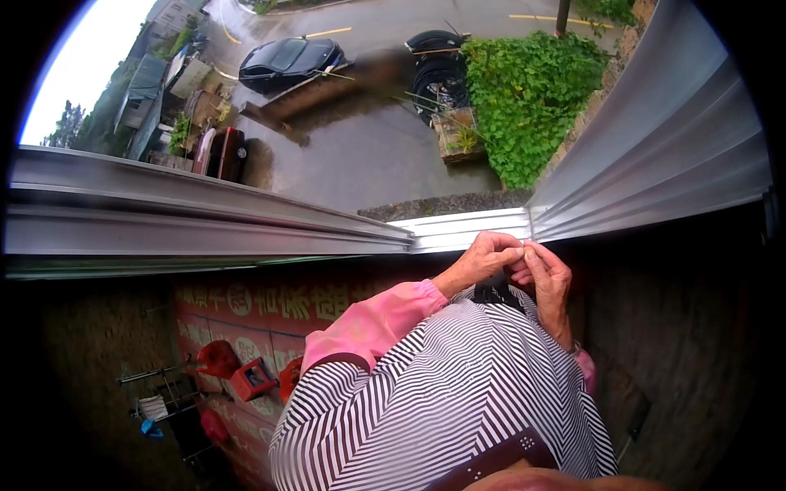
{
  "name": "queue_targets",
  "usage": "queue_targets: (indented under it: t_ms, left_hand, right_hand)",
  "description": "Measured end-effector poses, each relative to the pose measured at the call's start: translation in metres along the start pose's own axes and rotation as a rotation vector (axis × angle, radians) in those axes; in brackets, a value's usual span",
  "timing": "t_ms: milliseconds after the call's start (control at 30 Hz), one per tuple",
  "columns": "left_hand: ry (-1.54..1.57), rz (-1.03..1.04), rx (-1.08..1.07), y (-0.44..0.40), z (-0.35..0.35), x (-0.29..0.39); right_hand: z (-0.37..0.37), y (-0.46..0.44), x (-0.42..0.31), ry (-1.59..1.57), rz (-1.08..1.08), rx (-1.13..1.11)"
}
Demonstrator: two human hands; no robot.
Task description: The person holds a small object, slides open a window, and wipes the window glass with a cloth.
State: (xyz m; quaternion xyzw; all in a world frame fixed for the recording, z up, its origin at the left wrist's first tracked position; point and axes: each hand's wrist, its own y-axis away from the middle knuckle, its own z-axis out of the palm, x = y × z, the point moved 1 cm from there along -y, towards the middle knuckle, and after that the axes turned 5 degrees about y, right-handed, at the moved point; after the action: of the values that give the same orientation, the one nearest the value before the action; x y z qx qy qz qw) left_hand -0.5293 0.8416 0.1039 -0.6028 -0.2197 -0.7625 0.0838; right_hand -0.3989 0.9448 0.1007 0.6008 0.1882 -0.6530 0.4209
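Observation:
My left hand (485, 260) and my right hand (550, 285) meet in front of my chest, beside the window frame (471, 225). Thumb and fingers of each are pinched together, and the fingertips of both hands touch. Whatever lies between them is too small to make out. Just below the hands is a black piece of cloth or strap (496, 291) against my striped apron (458, 368). A pink sleeve (385, 319) covers my left forearm.
Metal window rails (205, 209) run along the left, and a pale ribbed panel (663, 147) rises at right. Outside are a dark car (291, 64), a red vehicle (219, 154) and leafy plants (532, 106). Red stools (252, 379) stand at lower left on a red printed sheet (201, 315).

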Motion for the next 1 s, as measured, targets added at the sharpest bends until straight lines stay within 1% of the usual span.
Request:
queue_targets:
  t_ms: [133,333,633,767,933,967,1000]
  left_hand:
    - [0.034,0.019,0.005,-0.003,0.001,-0.003]
    - [0.092,-0.044,-0.021,-0.005,0.002,-0.004]
    - [0.096,-0.034,0.049,-0.004,0.011,-0.009]
    - [-0.019,-0.034,0.084,-0.002,0.007,-0.019]
    - [-0.199,-0.010,0.130,0.003,0.010,-0.009]
    - [-0.214,-0.034,0.124,0.004,0.010,-0.008]
    - [-0.237,-0.007,0.120,0.005,0.011,-0.005]
  right_hand:
    - [-0.001,0.000,-0.002,0.009,0.017,-0.001]
    - [-0.003,0.002,-0.003,0.020,0.018,0.005]
    - [-0.003,0.007,-0.002,0.050,0.021,0.010]
    - [-0.001,0.006,0.009,0.063,0.009,0.004]
    - [0.000,0.007,0.010,0.058,0.013,-0.006]
    - [0.001,0.007,0.010,0.054,0.013,-0.003]
    - [0.001,0.008,0.010,0.050,0.013,0.001]
